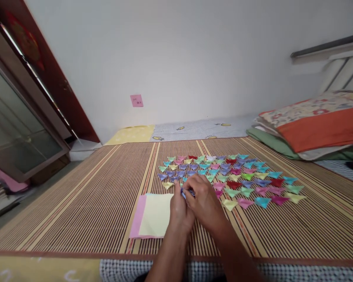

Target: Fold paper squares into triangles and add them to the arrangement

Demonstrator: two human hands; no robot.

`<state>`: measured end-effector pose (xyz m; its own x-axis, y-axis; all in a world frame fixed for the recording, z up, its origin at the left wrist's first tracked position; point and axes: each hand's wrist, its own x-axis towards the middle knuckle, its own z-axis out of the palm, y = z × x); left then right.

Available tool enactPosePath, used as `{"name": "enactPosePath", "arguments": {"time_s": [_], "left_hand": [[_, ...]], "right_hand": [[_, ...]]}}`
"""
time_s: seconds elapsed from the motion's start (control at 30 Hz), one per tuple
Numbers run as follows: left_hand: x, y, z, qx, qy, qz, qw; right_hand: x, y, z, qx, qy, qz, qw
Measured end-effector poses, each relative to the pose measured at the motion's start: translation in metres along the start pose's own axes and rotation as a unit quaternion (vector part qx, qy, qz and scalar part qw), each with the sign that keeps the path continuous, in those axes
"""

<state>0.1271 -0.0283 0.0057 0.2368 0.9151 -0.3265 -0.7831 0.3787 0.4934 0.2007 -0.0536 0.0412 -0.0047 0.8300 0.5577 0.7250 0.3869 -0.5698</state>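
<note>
My left hand and my right hand meet over a striped bamboo mat, fingers pinched together on a small blue piece of paper. Just beyond my hands lies a spread of several small folded paper triangles in blue, green, pink, red, yellow and purple, laid out in rows. A stack of flat paper sheets, pale yellow on top with pink beneath, rests on the mat just left of my left hand.
Folded bedding and an orange-and-patterned pillow are piled at the right. A white wall with a pink note stands behind. A glass-fronted cabinet and a dark red door are at the left.
</note>
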Motion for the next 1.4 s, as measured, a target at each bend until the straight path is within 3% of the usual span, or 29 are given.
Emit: {"name": "enactPosePath", "arguments": {"time_s": [0.1,0.3,0.4,0.57,0.8,1.07,1.17,1.4], "left_hand": [[0.009,0.008,-0.009,0.022,-0.049,-0.009,0.998],[0.008,0.044,-0.031,0.144,-0.036,0.051,0.988],[0.009,0.053,-0.033,0.136,-0.073,0.016,0.988],[0.014,0.045,-0.032,0.057,-0.123,-0.060,0.989],[0.019,0.044,-0.035,-0.008,-0.101,-0.034,0.994],[0.022,0.052,-0.046,0.082,-0.006,-0.016,0.996],[0.020,0.051,-0.045,0.136,-0.016,-0.019,0.990],[0.019,0.044,-0.044,0.222,-0.081,-0.054,0.970]], "right_hand": [[0.004,0.013,0.005,0.019,0.000,0.004,1.000],[-0.002,0.042,0.015,0.102,-0.008,0.025,0.994],[0.001,0.043,0.017,0.117,-0.016,0.012,0.993],[0.007,0.035,0.024,0.106,-0.023,-0.030,0.994],[0.006,0.032,0.040,0.078,-0.046,-0.024,0.996],[0.007,0.037,0.026,0.173,-0.006,0.001,0.985],[0.008,0.038,0.025,0.173,-0.023,0.019,0.984],[0.008,0.041,0.028,0.206,-0.129,0.036,0.969]]}}
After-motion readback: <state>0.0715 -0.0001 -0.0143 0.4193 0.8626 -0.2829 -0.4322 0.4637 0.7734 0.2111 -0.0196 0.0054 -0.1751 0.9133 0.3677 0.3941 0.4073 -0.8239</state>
